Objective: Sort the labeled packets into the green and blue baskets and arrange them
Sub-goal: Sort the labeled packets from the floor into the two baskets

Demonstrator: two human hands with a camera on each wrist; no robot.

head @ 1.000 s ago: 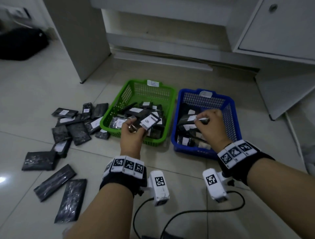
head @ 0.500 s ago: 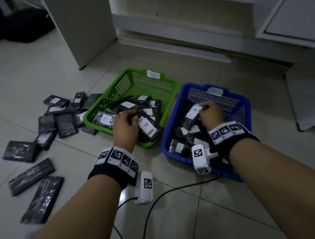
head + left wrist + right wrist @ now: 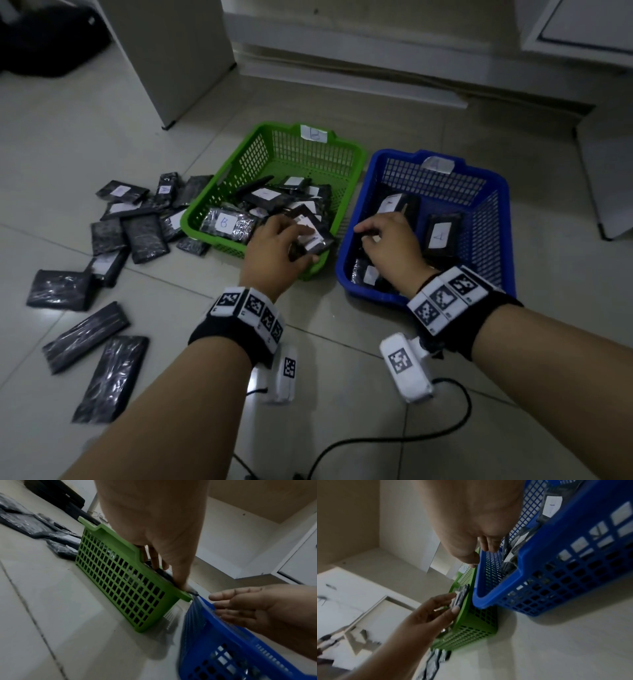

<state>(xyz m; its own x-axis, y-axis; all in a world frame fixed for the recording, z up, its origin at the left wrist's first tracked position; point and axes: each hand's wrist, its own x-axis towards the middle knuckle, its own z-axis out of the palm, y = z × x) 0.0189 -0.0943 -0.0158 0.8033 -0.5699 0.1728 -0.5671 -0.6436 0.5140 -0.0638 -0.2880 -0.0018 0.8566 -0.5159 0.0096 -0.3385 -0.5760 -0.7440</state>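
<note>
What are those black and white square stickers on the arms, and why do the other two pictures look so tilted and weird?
No machine here: a person is sorting with two bare hands. The squares are markers on wristbands, and a small camera hangs under each wrist. The big picture comes from a camera on the head, looking down. The two tilted ones come from those wrist cameras, looking along the fingers.

On the floor stand a green basket and a blue basket, both with black packets inside. More loose packets lie on the tiles beside the green one.

The left hand holds a labeled packet over the green basket. The right hand reaches into the blue basket; whether it holds anything is hidden.
</note>
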